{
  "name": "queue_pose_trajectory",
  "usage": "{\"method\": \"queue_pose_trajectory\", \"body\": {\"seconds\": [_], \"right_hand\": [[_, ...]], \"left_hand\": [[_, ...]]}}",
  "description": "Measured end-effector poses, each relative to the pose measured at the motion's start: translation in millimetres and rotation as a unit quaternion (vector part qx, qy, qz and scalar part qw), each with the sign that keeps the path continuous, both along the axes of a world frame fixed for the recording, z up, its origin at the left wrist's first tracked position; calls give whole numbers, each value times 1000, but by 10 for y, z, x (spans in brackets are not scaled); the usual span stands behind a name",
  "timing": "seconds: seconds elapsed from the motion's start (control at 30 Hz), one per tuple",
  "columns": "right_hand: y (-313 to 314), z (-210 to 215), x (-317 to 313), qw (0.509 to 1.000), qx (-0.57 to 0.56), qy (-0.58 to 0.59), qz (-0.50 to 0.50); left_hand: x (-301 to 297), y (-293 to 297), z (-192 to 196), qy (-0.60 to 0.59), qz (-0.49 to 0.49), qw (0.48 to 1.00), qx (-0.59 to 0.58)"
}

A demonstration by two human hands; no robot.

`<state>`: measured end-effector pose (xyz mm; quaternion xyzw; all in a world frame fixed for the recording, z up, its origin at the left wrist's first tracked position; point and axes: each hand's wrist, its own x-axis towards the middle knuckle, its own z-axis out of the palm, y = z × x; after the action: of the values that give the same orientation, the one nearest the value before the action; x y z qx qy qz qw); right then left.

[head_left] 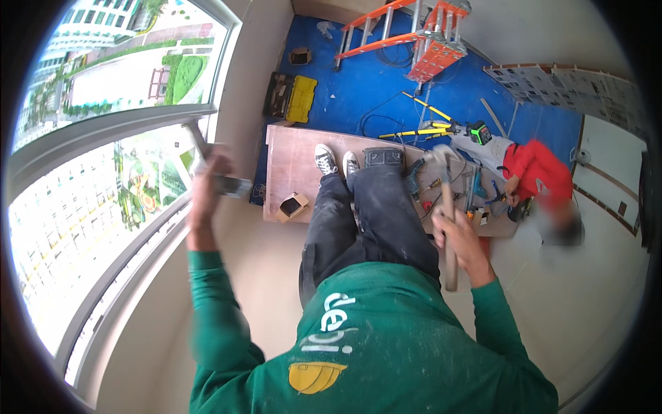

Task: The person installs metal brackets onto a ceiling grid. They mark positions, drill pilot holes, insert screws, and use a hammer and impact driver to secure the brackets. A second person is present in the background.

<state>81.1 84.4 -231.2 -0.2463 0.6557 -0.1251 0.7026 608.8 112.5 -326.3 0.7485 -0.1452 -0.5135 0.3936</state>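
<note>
Green shirt (pixel 386 310): white lettering across the front, yellow hard-hat emblem beneath.

Right hand (pixel 460 238): closed round the handle of a hammer (pixel 447 200). Long axis points away from the body, head outermost, butt nearest the person; seen above the right half of the platform.

Left hand (pixel 215 165): fingers wrapped about a grey hand tool (pixel 233 186), blurred, exact kind uncertain. Long axis slants from the window side inward. Hammer lies to its right, the two well apart; left hand is the nearer to the window (pixel 114 124).

Platform (pixel 283 155), pinkish wood: open cardboard box (pixel 293 205) at the near-left corner; assorted tools toward the right end.

Co-worker in a red top (pixel 545 169): beside the platform's right end.

Blue floor covering (pixel 338 110), past the far edge: yellow case (pixel 301 99), orange ladder (pixel 438 52).
</note>
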Motion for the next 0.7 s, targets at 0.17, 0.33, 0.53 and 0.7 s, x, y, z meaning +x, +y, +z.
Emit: {"method": "queue_pose_trajectory", "body": {"seconds": [0.17,0.33,0.53,0.7], "right_hand": [[-374,-322,569,978,14,-174,-117],[-851,-352,861,958,-5,-259,-122],[-1035,-396,856,939,-10,-324,-117],[-961,-349,1064,882,0,-445,-155]], "left_hand": [[-1705,-250,412,142,-249,952,-106],[-2330,-501,973,-30,-349,909,-224],[-2454,-775,959,-148,-329,908,-214],[-2455,-847,937,-281,-348,845,-294]]}}
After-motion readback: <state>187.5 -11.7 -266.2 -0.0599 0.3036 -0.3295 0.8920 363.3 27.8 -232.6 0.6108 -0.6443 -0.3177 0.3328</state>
